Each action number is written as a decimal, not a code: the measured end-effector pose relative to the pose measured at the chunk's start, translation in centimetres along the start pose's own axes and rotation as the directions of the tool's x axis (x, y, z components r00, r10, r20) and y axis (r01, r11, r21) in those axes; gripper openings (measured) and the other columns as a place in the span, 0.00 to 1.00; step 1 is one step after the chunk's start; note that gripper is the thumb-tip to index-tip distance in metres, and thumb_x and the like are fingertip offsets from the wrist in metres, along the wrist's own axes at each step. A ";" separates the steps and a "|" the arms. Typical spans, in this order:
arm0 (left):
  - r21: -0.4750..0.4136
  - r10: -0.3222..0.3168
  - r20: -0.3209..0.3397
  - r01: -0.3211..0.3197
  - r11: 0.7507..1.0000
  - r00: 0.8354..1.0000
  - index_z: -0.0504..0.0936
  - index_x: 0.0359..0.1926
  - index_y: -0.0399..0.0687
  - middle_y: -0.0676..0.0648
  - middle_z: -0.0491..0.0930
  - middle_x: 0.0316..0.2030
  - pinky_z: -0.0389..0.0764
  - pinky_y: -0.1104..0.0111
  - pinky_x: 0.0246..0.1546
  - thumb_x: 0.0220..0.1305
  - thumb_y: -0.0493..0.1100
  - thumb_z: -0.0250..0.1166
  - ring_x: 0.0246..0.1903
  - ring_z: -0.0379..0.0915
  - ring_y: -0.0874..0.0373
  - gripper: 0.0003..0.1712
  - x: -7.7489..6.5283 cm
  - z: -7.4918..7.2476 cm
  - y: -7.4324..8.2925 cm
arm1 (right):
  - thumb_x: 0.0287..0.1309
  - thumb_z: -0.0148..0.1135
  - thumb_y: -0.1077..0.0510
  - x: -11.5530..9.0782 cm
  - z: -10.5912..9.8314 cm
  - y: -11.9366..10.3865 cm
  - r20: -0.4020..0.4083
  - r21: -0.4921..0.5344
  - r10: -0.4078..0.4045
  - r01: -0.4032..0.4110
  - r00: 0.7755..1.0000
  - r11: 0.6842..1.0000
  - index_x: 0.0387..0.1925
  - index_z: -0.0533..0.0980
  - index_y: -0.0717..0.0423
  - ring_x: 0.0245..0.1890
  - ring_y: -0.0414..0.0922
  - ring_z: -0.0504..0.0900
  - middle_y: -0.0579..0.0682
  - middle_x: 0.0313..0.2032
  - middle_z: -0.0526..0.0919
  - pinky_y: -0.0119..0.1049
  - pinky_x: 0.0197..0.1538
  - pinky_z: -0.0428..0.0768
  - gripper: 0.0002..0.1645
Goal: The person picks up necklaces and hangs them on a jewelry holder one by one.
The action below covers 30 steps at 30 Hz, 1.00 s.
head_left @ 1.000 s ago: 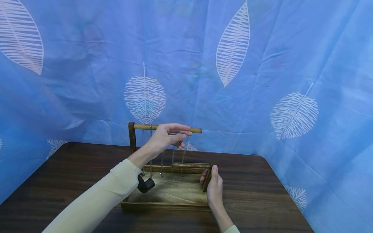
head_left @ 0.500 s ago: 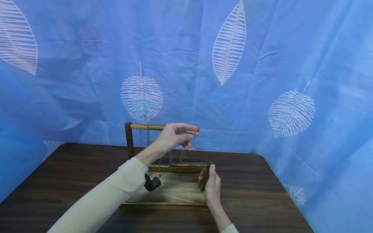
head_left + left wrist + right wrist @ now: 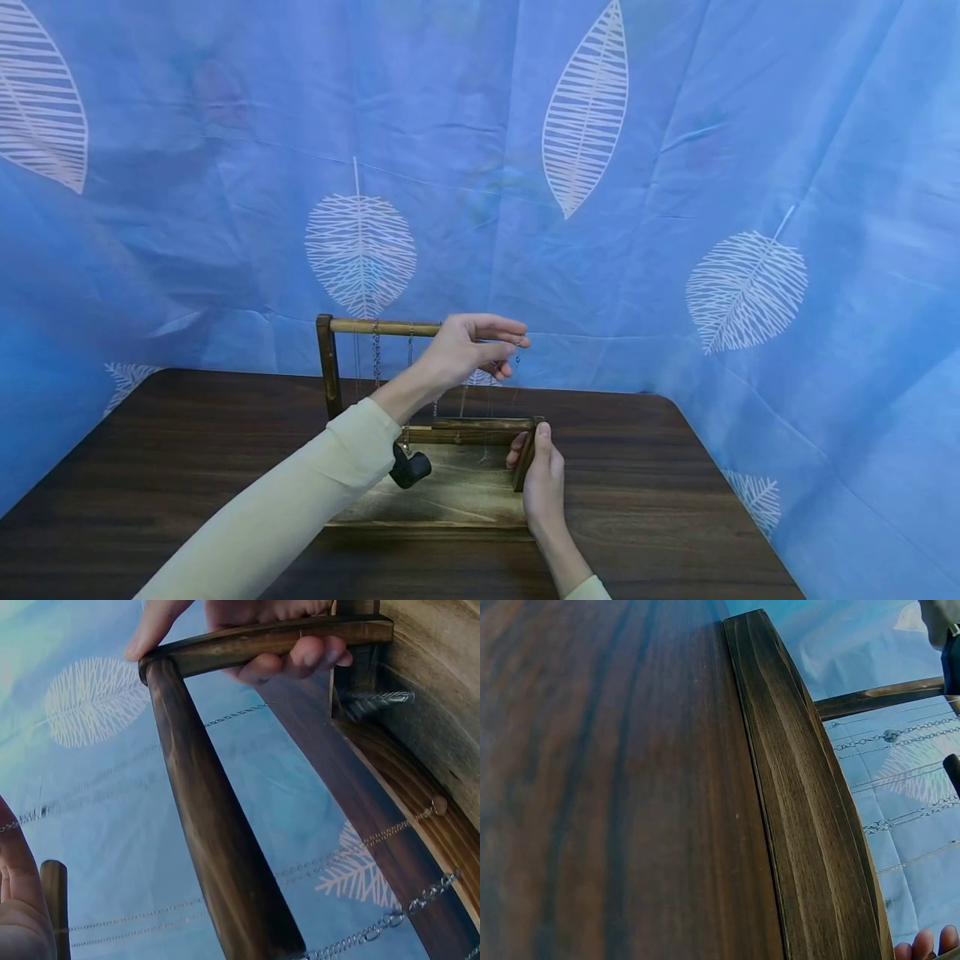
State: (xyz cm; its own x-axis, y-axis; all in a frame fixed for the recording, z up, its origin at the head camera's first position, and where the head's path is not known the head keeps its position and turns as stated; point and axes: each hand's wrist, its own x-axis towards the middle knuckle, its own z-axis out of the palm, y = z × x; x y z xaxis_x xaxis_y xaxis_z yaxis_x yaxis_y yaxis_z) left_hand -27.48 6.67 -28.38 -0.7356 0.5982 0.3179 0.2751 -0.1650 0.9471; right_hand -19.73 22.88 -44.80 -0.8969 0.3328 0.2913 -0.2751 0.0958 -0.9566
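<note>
My left hand pinches a thin chain necklace by its upper part, just past the right end of the upper rod of a wooden jewelry stand. The chain hangs down, and a small pendant shows in the left wrist view. My right hand grips the short right post of the stand, thumb in front and fingertips behind. Several other necklaces, such as a thicker chain, hang from the upper rod; my left hand and sleeve hide part of them.
The stand has a shallow wooden tray at its base and a shorter lower rod. It stands on a dark wooden table. Behind hangs a blue curtain with white leaf prints. A black wrist camera sits below my left wrist.
My left hand has slid rightward along the upper rod to beyond its end, carrying the necklace. The right hand keeps its grip on the post, and the view has shifted slightly.
</note>
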 end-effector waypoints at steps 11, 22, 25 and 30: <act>-0.011 0.009 0.015 -0.009 1.000 1.000 0.78 0.63 0.38 0.38 0.82 0.55 0.87 0.57 0.40 0.71 0.29 0.60 0.31 0.83 0.49 0.21 0.2 0.9 -0.2 | 0.81 0.31 0.40 0.1 0.1 0.0 -0.016 0.020 0.005 -0.004 1.000 1.000 0.36 0.74 0.75 0.27 0.49 0.79 0.60 0.26 0.78 0.39 0.35 0.80 0.42; -0.017 0.005 -0.016 -0.006 1.000 1.000 0.78 0.64 0.40 0.42 0.82 0.55 0.86 0.56 0.42 0.71 0.28 0.60 0.36 0.84 0.44 0.22 0.3 1.1 -0.1 | 0.81 0.31 0.41 0.2 0.1 0.1 -0.013 0.013 0.004 -0.004 1.000 1.000 0.34 0.75 0.71 0.27 0.49 0.78 0.61 0.26 0.77 0.39 0.35 0.81 0.41; -0.009 0.014 -0.031 -0.014 1.000 0.999 0.77 0.65 0.42 0.41 0.80 0.58 0.86 0.57 0.43 0.71 0.28 0.60 0.38 0.84 0.45 0.24 0.3 1.2 0.1 | 0.81 0.31 0.41 0.1 0.1 0.0 -0.014 0.019 0.005 -0.005 1.000 1.000 0.34 0.75 0.72 0.27 0.49 0.78 0.61 0.26 0.77 0.39 0.35 0.81 0.41; -0.008 0.019 -0.051 -0.019 1.000 0.998 0.74 0.68 0.45 0.42 0.77 0.61 0.85 0.57 0.47 0.71 0.27 0.59 0.41 0.85 0.49 0.27 0.7 1.3 0.7 | 0.81 0.31 0.39 0.1 0.1 -0.2 -0.016 0.025 0.015 -0.014 1.000 1.000 0.35 0.75 0.72 0.27 0.49 0.79 0.61 0.27 0.77 0.43 0.36 0.82 0.41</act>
State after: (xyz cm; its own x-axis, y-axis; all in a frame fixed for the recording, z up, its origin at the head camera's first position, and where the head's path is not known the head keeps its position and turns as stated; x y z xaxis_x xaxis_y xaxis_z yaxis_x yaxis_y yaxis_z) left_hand -26.96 7.96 -27.56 -0.7611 0.5538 0.3377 0.2844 -0.1830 0.9411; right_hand -19.79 22.80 -44.62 -0.8953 0.3489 0.2770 -0.2709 0.0671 -0.9603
